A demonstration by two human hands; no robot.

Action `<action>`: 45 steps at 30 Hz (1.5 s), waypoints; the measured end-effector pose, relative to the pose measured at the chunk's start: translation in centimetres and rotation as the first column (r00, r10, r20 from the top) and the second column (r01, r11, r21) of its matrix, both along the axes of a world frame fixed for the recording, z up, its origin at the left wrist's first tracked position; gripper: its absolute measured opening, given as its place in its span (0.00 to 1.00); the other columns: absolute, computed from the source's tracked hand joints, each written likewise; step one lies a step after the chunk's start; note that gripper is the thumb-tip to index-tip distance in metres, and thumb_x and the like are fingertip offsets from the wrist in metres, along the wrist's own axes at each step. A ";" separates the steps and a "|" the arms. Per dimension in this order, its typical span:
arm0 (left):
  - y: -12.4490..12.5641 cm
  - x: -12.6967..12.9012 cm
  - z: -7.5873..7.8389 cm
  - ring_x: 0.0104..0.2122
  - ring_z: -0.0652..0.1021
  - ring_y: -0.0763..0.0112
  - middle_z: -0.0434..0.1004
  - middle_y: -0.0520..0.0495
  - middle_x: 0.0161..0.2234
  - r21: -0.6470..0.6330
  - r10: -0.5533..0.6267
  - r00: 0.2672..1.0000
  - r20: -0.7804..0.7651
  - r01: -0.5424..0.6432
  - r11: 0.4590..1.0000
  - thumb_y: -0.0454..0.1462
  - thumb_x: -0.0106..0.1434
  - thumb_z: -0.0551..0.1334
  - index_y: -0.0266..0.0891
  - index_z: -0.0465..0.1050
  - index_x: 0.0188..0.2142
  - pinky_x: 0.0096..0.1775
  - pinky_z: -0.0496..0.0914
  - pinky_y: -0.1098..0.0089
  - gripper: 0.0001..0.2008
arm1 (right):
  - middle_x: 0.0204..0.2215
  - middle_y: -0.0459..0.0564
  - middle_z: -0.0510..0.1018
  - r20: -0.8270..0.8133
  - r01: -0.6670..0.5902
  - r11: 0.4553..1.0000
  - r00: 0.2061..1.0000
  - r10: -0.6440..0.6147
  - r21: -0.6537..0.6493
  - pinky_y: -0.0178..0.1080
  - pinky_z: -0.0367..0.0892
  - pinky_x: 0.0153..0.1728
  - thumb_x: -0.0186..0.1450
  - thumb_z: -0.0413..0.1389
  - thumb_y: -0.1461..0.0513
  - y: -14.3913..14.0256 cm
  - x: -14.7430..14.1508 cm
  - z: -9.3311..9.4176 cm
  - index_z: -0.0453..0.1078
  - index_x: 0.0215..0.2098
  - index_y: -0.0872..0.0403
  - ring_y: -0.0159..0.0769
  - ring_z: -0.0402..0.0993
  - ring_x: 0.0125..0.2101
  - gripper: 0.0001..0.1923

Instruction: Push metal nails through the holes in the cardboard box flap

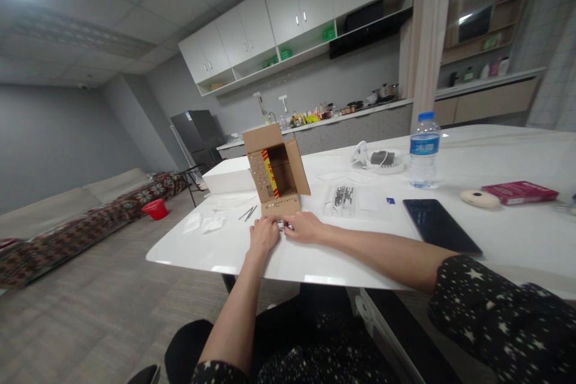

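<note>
My left hand point(264, 234) and my right hand point(303, 228) rest on the white table at the front flap of an open cardboard box point(279, 208). Small metallic pieces point(281, 225) show in the gap between them, too small to name. Both hands have bent, closed fingers, and what they pinch is mostly hidden. Rows of small studs dot the box's left flap and front flap. Thin metal tools point(248, 213), possibly tweezers, lie left of the box. To its right sits a clear plastic case point(341, 200) with many small metal parts.
Crumpled white tissues point(211, 225) lie at the table's left. On the right are a dark tablet point(441, 225), a water bottle point(424, 153), a magenta box point(519, 192), a cream oval object point(479, 198) and a white dish point(387, 162). A white box point(229, 176) stands behind.
</note>
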State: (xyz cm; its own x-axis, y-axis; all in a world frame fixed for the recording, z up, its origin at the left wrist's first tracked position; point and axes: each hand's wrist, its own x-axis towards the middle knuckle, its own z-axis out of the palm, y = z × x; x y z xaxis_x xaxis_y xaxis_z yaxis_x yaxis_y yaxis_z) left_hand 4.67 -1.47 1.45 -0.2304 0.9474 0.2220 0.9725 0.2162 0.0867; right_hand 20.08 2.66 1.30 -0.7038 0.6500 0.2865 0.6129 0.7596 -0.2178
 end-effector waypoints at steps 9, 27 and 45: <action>0.3 -0.3 -0.4 0.46 0.74 0.52 0.76 0.41 0.44 0.034 -0.018 1.000 0.010 0.017 0.999 0.35 0.62 0.47 0.42 0.72 0.35 0.45 0.66 0.55 0.14 | 0.38 0.50 0.81 -0.010 -0.002 1.000 1.000 0.002 0.007 0.38 0.63 0.33 0.67 0.46 0.57 0.0 0.0 0.1 0.73 0.45 0.49 0.43 0.77 0.38 0.16; 1.4 -2.3 -1.8 0.31 0.74 0.68 0.74 0.49 0.27 0.440 -0.180 0.900 0.396 -0.014 0.898 0.35 0.54 0.58 0.40 0.67 0.27 0.37 0.67 0.69 0.01 | 0.39 0.50 0.81 -0.028 -0.010 1.000 1.000 0.010 -0.003 0.39 0.64 0.34 0.66 0.47 0.56 0.2 0.0 -0.1 0.72 0.50 0.47 0.44 0.77 0.38 0.17; 0.9 -2.6 -1.4 0.31 0.77 0.68 0.76 0.51 0.28 0.620 -0.268 0.806 0.528 -0.151 0.770 0.38 0.58 0.58 0.39 0.69 0.49 0.38 0.70 0.68 0.19 | 0.36 0.50 0.81 -0.025 -0.015 0.999 1.000 0.016 0.030 0.38 0.63 0.32 0.66 0.46 0.57 0.5 -0.2 -0.5 0.73 0.43 0.50 0.43 0.77 0.37 0.15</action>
